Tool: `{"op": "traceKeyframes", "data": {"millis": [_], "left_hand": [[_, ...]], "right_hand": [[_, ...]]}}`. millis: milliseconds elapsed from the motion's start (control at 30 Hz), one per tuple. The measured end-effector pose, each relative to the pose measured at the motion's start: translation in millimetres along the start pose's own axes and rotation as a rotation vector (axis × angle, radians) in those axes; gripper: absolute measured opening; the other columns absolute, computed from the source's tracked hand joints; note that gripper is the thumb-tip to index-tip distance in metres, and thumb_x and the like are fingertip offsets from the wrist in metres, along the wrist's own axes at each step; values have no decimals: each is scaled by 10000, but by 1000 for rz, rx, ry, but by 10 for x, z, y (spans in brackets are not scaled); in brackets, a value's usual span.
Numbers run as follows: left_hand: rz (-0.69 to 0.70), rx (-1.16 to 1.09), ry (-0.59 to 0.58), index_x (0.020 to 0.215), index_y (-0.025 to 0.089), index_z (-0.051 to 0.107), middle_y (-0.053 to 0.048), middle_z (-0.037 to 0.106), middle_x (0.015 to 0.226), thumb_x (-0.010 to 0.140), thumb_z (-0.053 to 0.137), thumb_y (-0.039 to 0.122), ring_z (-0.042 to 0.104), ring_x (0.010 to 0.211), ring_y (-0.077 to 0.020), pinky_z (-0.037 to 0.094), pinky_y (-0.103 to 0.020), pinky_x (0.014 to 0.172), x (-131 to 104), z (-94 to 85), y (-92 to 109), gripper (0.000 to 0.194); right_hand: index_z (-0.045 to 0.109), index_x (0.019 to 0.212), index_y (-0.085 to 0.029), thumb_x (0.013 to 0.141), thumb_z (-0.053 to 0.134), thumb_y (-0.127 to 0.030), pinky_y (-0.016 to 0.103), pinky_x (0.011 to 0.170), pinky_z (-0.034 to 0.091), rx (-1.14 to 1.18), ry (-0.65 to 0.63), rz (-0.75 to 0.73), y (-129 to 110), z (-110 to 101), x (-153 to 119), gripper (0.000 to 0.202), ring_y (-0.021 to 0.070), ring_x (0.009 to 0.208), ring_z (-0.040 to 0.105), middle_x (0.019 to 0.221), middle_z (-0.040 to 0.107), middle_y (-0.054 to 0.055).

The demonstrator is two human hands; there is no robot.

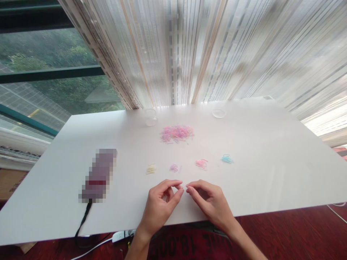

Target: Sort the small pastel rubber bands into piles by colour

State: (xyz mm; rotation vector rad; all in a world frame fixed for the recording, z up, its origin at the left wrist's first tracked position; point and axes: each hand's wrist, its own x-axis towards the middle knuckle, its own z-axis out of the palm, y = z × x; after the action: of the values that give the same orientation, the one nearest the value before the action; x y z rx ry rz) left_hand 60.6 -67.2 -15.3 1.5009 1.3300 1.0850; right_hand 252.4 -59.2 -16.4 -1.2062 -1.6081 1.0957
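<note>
My left hand (159, 206) and my right hand (213, 202) meet low over the front of the white table, fingertips almost touching. Thumb and forefinger of each are pinched together; anything between them is too small to make out. Just beyond the fingers lie small piles of what look like thin elastic bands: a yellow pile (151, 169), a purple pile (174, 168), a pink pile (202, 164) and a turquoise pile (227, 159). Farther back spreads a larger heap of mixed pink and purple bands (177, 133).
A clear plastic tub (150, 118) and a clear round lid (219, 113) sit near the back of the table (271, 173). At left lies a blurred-out dark slab (99, 175) with a black cable (83, 220). Striped curtains (189, 54) hang behind.
</note>
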Motion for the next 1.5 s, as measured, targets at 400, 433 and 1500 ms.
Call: {"op": "traceKeyframes", "data": {"millis": [400,433,1500], "left_hand": [[99,10,-13,1022,241,805,-15,777,912,958,713,213,614,643,-99,530,-185,615,1,-7,20,115],[103,17,-8,996,238,805,-14,779,907,959,712,213,622,651,-103,528,-186,614,2,-5,21,103],[80,155,-34,972,206,741,-18,734,838,994,628,240,590,608,-112,512,-202,579,-1,3,34,120]], "right_hand": [[784,973,-220,1004,639,-248,242,723,534,-67,-53,-51,-7,20,-26,151,153,758,713,854,783,22],[781,977,-219,1006,635,-242,238,718,529,-74,-56,-65,-5,20,-24,151,149,753,708,850,779,20],[727,1101,-210,1002,666,-355,341,733,604,-555,245,-167,302,-566,182,185,195,758,672,909,710,55]]}}
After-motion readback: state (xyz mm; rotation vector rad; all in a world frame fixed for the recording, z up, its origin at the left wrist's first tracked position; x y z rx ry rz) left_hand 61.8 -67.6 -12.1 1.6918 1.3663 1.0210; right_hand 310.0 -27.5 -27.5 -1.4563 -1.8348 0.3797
